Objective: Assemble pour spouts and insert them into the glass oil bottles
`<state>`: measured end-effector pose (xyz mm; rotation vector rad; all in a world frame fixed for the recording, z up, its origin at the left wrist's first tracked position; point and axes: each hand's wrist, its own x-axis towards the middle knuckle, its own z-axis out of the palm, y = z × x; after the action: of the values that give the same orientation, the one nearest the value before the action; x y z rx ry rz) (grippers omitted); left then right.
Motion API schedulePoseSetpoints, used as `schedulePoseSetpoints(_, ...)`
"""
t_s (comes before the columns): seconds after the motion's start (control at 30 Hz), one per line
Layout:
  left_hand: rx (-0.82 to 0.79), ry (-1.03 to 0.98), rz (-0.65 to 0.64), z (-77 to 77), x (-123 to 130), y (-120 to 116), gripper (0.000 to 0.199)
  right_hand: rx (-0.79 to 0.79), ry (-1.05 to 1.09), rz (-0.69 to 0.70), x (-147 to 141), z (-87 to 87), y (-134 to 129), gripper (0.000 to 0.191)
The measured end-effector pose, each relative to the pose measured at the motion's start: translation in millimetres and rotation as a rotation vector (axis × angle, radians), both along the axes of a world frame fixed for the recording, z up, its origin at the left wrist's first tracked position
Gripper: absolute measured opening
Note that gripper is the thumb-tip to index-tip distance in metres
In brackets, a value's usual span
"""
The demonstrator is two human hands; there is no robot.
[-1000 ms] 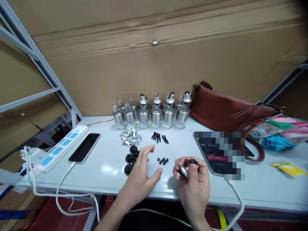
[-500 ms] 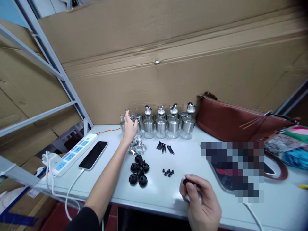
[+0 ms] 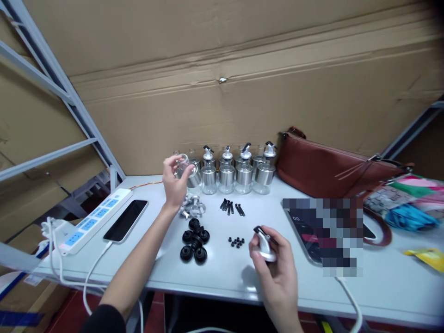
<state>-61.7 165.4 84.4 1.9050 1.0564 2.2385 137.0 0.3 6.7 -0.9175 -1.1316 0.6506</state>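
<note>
My left hand (image 3: 176, 182) grips a glass bottle (image 3: 182, 161) by its neck at the left end of the bottle rows. In my right hand (image 3: 277, 273), near the front edge, is a silver pourer top (image 3: 265, 249) with a black lever. Several bottles with steel bands (image 3: 226, 176) stand at the back, and the front ones carry similar tops. In front of them lie silver parts (image 3: 192, 206), black levers (image 3: 231, 206), black round caps (image 3: 194, 243) and small black plugs (image 3: 237, 242).
On the left are a power strip (image 3: 92, 222) and a phone (image 3: 126, 221) with white cables. A brown bag (image 3: 322, 164) leans at the back right, beside coloured cloth (image 3: 409, 203). A partly pixelated tablet (image 3: 305, 231) lies in front of the bag. Cardboard (image 3: 156, 111) stands behind.
My left hand has taken hold of a bottle and tilted it. My right hand has turned, showing the silver top it holds. The whole view has shifted slightly.
</note>
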Motion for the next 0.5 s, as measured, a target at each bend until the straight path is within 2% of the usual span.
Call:
schedulePoseSetpoints(0.07, 0.016, -0.136, -0.149, 10.5, 14.3, -24.0, 0.033, 0.034, 0.024, 0.021, -4.1, 2.3, 3.0, 0.032)
schedulePoseSetpoints(0.13, -0.065, -0.214, -0.343, 14.6, 31.0, -46.6, 0.032, 0.057, 0.019, 0.015, -8.3, 2.0, 5.8, 0.024)
schedulePoseSetpoints(0.23, -0.283, -0.329, -0.594, 6.7, 54.6, -70.6, 0.030, 0.018, 0.012, 0.043, -14.0, -3.2, 8.4, 0.021)
schedulePoseSetpoints(0.3, -0.418, -0.426, -0.651, -3.0, 65.7, -78.9, 0.031, -0.027, 0.034, 0.068, -17.5, -7.7, 8.9, 0.039)
schedulePoseSetpoints(0.37, -0.484, -0.500, -0.673, -11.4, 71.2, -82.6, 0.035, -0.071, 0.046, 0.052, -20.6, -10.5, 8.5, 0.056)
schedulePoseSetpoints(0.43, -0.532, -0.529, -0.725, -17.0, 71.6, -84.3, 0.041, -0.112, 0.041, 0.027, -23.2, -10.8, 7.5, 0.056)
schedulePoseSetpoints(0.5, -0.614, -0.499, -0.850, -20.7, 68.9, -85.9, 0.051, -0.139, 0.059, 0.042, -25.2, -8.9, 6.3, 0.053)
